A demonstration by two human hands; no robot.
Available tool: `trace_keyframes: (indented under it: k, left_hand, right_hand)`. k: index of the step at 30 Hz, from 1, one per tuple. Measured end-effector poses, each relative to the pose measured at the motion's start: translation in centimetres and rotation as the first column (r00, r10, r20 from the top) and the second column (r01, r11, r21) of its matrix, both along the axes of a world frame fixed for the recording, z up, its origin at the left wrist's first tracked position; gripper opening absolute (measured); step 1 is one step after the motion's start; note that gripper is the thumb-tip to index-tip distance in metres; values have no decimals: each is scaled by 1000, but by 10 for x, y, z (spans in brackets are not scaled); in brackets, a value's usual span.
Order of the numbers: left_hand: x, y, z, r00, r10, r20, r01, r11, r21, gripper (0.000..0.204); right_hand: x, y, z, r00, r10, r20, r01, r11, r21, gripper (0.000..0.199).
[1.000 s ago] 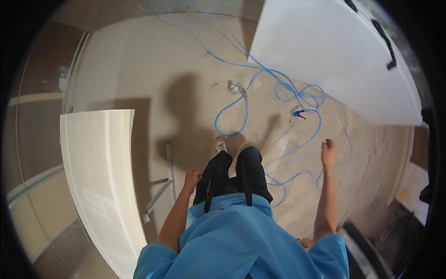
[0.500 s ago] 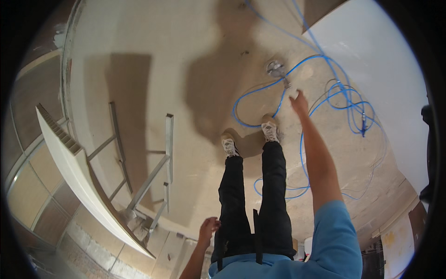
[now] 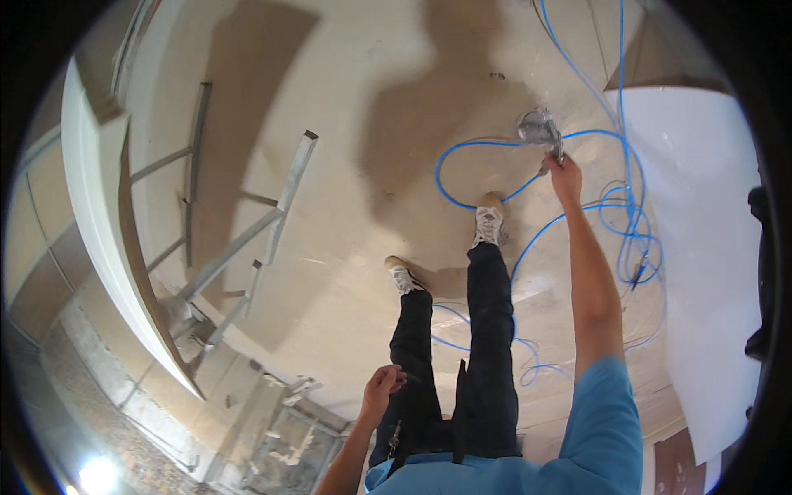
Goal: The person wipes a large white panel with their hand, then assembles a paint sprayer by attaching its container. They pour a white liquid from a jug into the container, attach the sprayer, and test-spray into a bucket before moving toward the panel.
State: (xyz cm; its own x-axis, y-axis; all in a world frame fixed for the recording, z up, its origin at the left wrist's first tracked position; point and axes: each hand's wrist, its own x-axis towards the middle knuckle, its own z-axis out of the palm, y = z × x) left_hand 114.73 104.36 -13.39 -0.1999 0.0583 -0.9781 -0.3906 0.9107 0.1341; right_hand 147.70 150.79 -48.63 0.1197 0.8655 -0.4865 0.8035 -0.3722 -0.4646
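Spray gun (image 3: 543, 130) is upper right of centre on my feed, down at floor level: greyish see-through cup on its left, slim metallic body on its right, handle end pointing down the frame. Cup looks smeared and cloudy; finer parts too small for me to read. I have the right hand (image 3: 566, 177) on it, fingers closed round the handle end, arm stretched up from lower right. Whether the gun bears on the floor or sits just above, I cannot tell.

Blue hose (image 3: 438, 169) loops left of the gun, one end running to its handle, then tangles in coils at right and runs up to the top edge. Right shoe (image 3: 488, 223) is just below the loop, left shoe (image 3: 403, 276) lower and further left.

Left hand (image 3: 384, 389) at lower centre, over the left thigh, fingers half-curled, narrow; contents, if any, I cannot tell.

Pale floor (image 3: 355, 247) under it all, scuffed. Large white panel (image 3: 701, 247) at right. Left side: grey metal stand (image 3: 285, 198) beside a curved white panel (image 3: 91, 181). Bright lamp (image 3: 97, 476) lower left.
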Motion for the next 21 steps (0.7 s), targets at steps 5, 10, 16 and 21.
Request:
trace_keyframes:
  k: [5,10,16,21]
  left_hand:
    - [-1,9,0,989,-143,-26,145,967,210,37]
    - [-34,8,-2,983,-150,-106,183,845,503,32]
    - [-88,-1,40,848,-364,-384,524,677,517,47]
    - [-122,15,119,720,-248,-648,678,449,581,95]
  right_hand:
    - [-20,-110,97,955,287,77,-293,953,77,41]
    - [-70,-188,190,892,438,-112,-374,854,361,25]
    - [-162,-229,348,799,560,-220,-450,798,401,15]
    - [-232,-272,547,799,422,-428,-241,877,415,14]
